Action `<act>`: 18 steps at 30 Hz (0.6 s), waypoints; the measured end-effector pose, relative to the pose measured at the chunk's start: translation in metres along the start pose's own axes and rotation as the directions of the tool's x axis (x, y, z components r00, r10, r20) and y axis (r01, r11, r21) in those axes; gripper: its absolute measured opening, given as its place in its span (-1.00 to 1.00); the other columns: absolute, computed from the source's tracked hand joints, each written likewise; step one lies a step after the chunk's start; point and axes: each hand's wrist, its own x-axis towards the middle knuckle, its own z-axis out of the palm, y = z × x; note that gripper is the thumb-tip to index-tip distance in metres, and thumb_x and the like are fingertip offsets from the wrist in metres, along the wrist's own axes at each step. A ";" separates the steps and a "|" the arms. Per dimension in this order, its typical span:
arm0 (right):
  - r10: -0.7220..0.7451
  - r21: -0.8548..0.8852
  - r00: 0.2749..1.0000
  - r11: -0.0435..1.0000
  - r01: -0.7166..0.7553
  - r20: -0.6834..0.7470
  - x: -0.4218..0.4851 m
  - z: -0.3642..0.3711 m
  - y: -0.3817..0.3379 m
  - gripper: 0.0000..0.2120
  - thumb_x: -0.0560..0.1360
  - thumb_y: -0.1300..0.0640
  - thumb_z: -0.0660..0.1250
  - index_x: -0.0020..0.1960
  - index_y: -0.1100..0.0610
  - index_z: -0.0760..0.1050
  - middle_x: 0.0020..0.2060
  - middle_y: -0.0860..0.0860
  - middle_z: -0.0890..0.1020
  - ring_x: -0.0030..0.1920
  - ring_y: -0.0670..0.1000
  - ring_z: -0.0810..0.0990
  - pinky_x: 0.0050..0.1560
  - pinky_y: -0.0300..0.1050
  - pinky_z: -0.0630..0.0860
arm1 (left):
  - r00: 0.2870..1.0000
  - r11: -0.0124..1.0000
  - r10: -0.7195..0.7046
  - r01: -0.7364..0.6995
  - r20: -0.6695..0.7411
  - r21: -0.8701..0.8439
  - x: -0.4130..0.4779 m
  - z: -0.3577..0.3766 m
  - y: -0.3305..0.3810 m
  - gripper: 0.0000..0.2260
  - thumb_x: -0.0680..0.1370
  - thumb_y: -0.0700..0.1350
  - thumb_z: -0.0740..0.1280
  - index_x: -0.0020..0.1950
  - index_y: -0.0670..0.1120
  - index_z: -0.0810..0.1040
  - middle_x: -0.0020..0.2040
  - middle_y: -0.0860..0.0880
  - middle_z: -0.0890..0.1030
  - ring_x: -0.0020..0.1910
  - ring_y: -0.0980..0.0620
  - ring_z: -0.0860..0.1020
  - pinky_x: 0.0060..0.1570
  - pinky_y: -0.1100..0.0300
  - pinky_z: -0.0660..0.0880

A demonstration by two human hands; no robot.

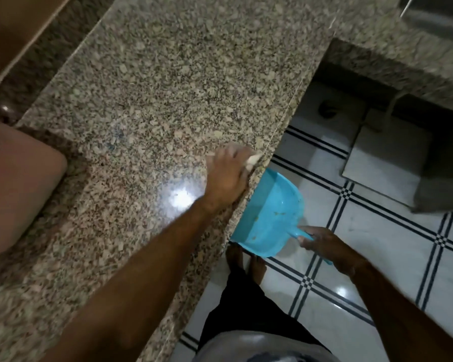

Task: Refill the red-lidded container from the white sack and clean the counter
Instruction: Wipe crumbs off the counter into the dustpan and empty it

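Observation:
My left hand (229, 176) lies palm down at the front edge of the speckled granite counter (147, 95). A small pale thing (254, 161) pokes out at its thumb side. The fingers are blurred, so the grip is unclear. Just below that edge hangs a blue dustpan (270, 212), its open mouth against the counter's side, with a few brown crumbs in it. My right hand (324, 244) grips its handle. A large pale rounded object (19, 184), blurred, sits on the counter at the left edge. No red lid shows.
Below the counter lies a white tiled floor (377, 231) with dark stripes. My bare feet (246, 262) stand close to the counter. A white slab (387, 158) leans by an open recess under the counter at the right. A steel sink corner (439, 14) shows top right.

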 end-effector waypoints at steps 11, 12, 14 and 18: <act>-0.045 0.008 0.993 0.999 0.046 -0.107 -0.027 0.020 0.025 -0.85 0.64 0.19 0.34 0.13 0.03 0.65 -0.28 -0.15 0.66 -0.23 -0.18 0.56 -0.21 -0.39 0.50 | 0.974 0.985 0.170 -0.173 0.152 0.007 0.052 -0.012 -0.032 -0.52 0.59 0.15 0.00 0.37 0.11 0.56 0.29 -0.07 0.52 0.27 -0.11 0.43 0.31 -0.08 0.31; -0.058 0.013 0.993 0.998 0.060 -0.106 -0.031 0.022 0.027 -0.85 0.63 0.19 0.35 0.12 0.01 0.66 -0.23 -0.11 0.65 -0.20 -0.14 0.55 -0.18 -0.36 0.51 | 0.968 0.984 0.172 -0.176 0.182 0.005 0.040 -0.010 -0.022 -0.53 0.58 0.11 0.01 0.37 0.12 0.56 0.30 -0.06 0.52 0.29 -0.12 0.42 0.33 -0.10 0.29; -0.074 -0.007 0.993 0.997 0.073 -0.094 -0.039 0.029 0.031 -0.84 0.63 0.19 0.36 0.14 0.04 0.67 -0.16 0.04 0.65 -0.15 -0.08 0.55 -0.11 -0.24 0.52 | 0.961 0.984 0.173 -0.177 0.216 0.000 0.011 -0.009 -0.019 -0.56 0.58 0.04 0.06 0.38 0.12 0.56 0.31 -0.07 0.53 0.29 -0.14 0.42 0.33 -0.13 0.30; -0.071 0.040 0.994 0.996 0.074 -0.084 -0.054 0.046 0.041 -0.79 0.63 0.20 0.36 0.24 0.07 0.64 -0.06 -0.02 0.70 -0.12 -0.19 0.63 -0.10 -0.33 0.54 | 0.952 0.968 0.251 -0.244 0.175 -0.058 -0.054 -0.018 -0.043 -0.71 0.64 -0.05 0.19 0.31 0.04 0.56 0.20 -0.13 0.58 0.14 -0.21 0.47 0.14 -0.15 0.38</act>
